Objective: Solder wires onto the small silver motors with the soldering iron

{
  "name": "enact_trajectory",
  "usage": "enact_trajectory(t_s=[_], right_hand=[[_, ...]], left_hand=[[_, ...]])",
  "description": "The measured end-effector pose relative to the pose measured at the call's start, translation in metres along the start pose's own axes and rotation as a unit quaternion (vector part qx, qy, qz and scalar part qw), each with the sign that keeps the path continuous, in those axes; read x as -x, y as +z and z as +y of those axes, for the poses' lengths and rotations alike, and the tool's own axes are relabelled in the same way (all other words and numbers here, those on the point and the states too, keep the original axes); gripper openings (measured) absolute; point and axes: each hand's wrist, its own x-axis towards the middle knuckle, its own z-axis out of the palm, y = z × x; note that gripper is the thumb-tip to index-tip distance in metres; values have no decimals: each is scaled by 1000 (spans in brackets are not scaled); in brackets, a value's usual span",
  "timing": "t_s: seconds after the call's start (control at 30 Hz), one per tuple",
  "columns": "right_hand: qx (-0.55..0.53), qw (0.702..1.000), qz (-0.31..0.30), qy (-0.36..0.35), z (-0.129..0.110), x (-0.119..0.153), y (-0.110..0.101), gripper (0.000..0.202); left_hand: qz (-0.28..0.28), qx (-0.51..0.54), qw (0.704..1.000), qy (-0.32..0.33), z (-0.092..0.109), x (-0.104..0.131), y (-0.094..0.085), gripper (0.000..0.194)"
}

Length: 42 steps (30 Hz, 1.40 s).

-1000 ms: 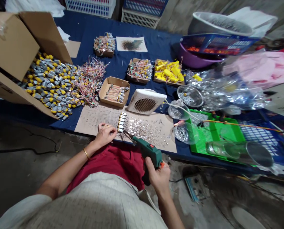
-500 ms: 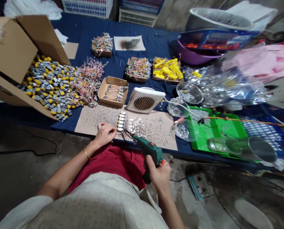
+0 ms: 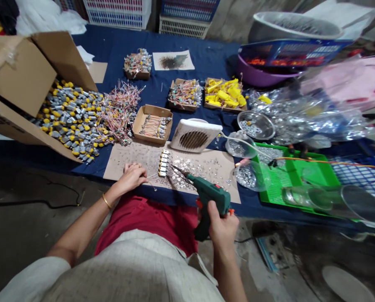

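A green and black soldering gun (image 3: pixel 211 193) is in my right hand (image 3: pixel 222 224), its thin tip pointing left over small clear and metal bits (image 3: pixel 187 167). My left hand (image 3: pixel 132 178) rests closed at the front of the cardboard sheet (image 3: pixel 122 157); thin wires come out by its fingers, and a small round piece hangs from them over the edge. Between the hands stands a short row of small motors (image 3: pixel 163 163) with white tops and yellow ends. The gun's tip is just right of this row, apart from it.
A white vent fan (image 3: pixel 195 135) stands behind the sheet. A big carton of motors (image 3: pixel 70 117) is at the left, beside heaped wires (image 3: pixel 121 109). Small boxes line the back. Bowls (image 3: pixel 256 124) and a green tray (image 3: pixel 316 172) sit at the right.
My left hand has drawn away to the left from the motor row, and wires now show by its fingers. The soldering gun has moved right, away from the row. The view has shifted slightly.
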Motion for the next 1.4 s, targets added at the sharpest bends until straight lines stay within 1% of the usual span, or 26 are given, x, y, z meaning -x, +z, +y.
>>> enact_trajectory(t_s=[0.13, 0.23, 0.3, 0.4, 0.47, 0.5, 0.53, 0.6, 0.63, 0.67, 0.73, 0.8, 0.9, 1.0, 1.07, 1.13, 1.2, 1.27, 1.33, 1.4], right_hand=[[-42, 999, -13, 29, -3, 1, -2, 51], [-46, 997, -26, 53, -5, 1, -6, 52], [-45, 997, -23, 57, -5, 1, -9, 52], [-50, 997, -13, 56, -2, 2, -11, 52], [-53, 997, -13, 55, 1, 3, -12, 52], [-55, 997, -14, 53, 3, 3, -12, 52], [-54, 997, -13, 49, 5, 3, -13, 51], [-49, 998, -6, 43, 8, 3, -14, 51], [-45, 998, 1, 41, 9, 2, -14, 51], [-41, 998, 7, 40, 11, 2, -15, 52], [-36, 998, 13, 40, 13, 1, -16, 52], [-34, 999, 11, 40, 15, 0, -17, 53], [-30, 999, 13, 35, 16, -1, -19, 53], [-29, 999, 23, 40, 13, -1, -21, 53], [-36, 997, 17, 63, 12, -1, -22, 55], [-46, 995, 1, 87, 11, -2, -23, 57], [-49, 994, -6, 99, 12, -5, -23, 59], [-48, 994, 0, 95, 14, -8, -23, 59], [-46, 994, 7, 94, 15, -11, -22, 59], [-44, 994, 2, 103, 13, -12, -21, 58]], left_hand=[[12, 21, 999, 27, 2, 6, 1, 8], [16, 31, 999, 23, 4, 8, 2, 16], [21, 30, 999, 23, 5, 7, 2, 20], [38, 56, 998, 19, 8, 3, 1, 21], [38, 129, 991, -11, 8, -2, 0, 21], [30, 182, 982, -42, 8, -4, 1, 22], [17, 239, 968, -81, 7, -7, 1, 21], [-8, 337, 929, -154, 5, -10, 2, 22], [-9, 366, 914, -173, 4, -11, 3, 22], [-4, 380, 908, -175, 3, -12, 4, 22], [23, 371, 915, -155, 1, -12, 5, 19], [44, 332, 931, -144, 0, -11, 6, 16], [47, 261, 954, -141, 2, -9, 8, 16], [46, 199, 975, -88, 7, -8, 7, 13], [45, 172, 983, -49, 12, -8, 4, 13], [43, 175, 983, -38, 19, -10, 0, 16], [52, 204, 976, -52, 26, -13, -4, 16], [71, 236, 967, -71, 33, -18, -9, 14], [95, 259, 958, -76, 37, -23, -17, 13], [113, 280, 951, -61, 40, -30, -30, 13]])
